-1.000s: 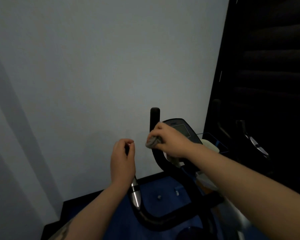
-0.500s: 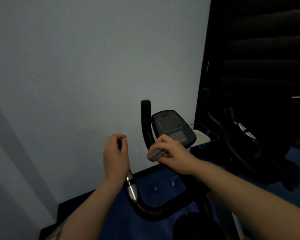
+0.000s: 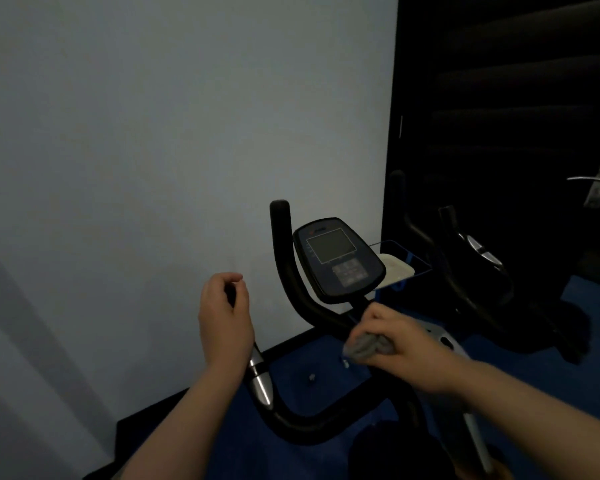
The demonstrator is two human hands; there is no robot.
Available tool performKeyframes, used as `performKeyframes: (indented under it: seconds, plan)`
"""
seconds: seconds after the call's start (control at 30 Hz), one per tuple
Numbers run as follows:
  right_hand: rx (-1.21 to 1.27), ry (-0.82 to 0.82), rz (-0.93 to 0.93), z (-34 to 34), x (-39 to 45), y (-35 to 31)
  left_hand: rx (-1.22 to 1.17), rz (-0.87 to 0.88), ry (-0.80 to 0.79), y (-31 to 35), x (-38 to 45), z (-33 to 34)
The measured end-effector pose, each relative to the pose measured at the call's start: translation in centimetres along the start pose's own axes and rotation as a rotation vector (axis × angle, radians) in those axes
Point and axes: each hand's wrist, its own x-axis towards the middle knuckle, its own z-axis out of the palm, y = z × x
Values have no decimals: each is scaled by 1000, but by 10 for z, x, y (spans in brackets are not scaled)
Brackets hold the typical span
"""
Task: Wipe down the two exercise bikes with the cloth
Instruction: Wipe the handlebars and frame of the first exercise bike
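Two exercise bikes stood in the dim room: the near bike (image 3: 326, 427) under the person's arms and the second bike (image 3: 471, 271) well apart to the right, against the dark wall. The left hand (image 3: 226, 323) had its grip clamped round the upright left handlebar (image 3: 260, 375), just above the chrome sensor band, most likely to steady the frame and brace the body while the other arm worked. The right hand (image 3: 399, 344) had its grip closed on the bunched grey cloth (image 3: 364, 349), pressing it to the curved bar where the right handlebar (image 3: 284, 258) met the stem, just below the console (image 3: 338, 259). Bunching the cloth probably let it wrap the round tube. A clear tray (image 3: 420, 268) sat just behind the console on its right, holding a pale folded thing, perhaps a towel; too dim to tell. Judging by this, wiping was under way on the near bike, with the second untouched by either hand
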Motion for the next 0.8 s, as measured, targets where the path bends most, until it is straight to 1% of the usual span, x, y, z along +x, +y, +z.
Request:
performKeyframes:
  seconds: [0.03, 0.07, 0.1, 0.2, 0.23, 0.27, 0.3, 0.37, 0.4, 0.43, 0.5, 0.53, 0.57, 0.63, 0.67, 0.73, 0.8]
  plan:
    - [9, -36, 21, -7, 3, -1, 1, 1, 6, 0, 0, 0]
    - [-32, -56, 15, -11, 10, -3, 6, 3, 11, 1, 0, 0]
    - [-67, -40, 4, -9, 19, -7, 12, 8, 13, 1, 0, 0]
    - [-35, 194, 27, 12, 32, -16, 10, 9, 10, 0, 0, -1]
    - [-33, 225, 11, 18, 26, -14, 10, 9, 8, 0, 0, -1]
    - [-61, 207, -8, 19, 19, -10, 14, 10, 9, 1, 0, 0]
    - [-79, 145, -18, 16, 12, -6, 18, 10, 12, 1, 0, 0]
    - [-33, 21, -9, 2, 12, -4, 19, 2, 24, 1, 0, 1]
    - [1, 30, -13, -4, 21, -7, 20, -1, 25, 1, 0, 1]
    - [39, 91, -25, -7, 35, -13, 21, -4, 26, 1, 0, 2]
    - [168, 269, -32, -6, 72, -31, 25, -10, 28, 0, 1, 1]
    - [233, 328, -5, -1, 90, -39, 27, -11, 27, 0, 2, 1]
    - [271, 343, 48, 6, 107, -44, 31, -13, 25, 0, 2, 1]
    - [263, 302, 164, 22, 124, -44, 36, -17, 18, 0, 1, 0]
    - [224, 296, 169, 30, 121, -39, 35, -14, 16, 0, 1, 0]
    - [92, 278, 85, 35, 103, -27, 31, -5, 20, 0, 1, 0]
    - [51, 146, 36, 24, 93, -24, 32, 2, 24, 0, 2, 1]
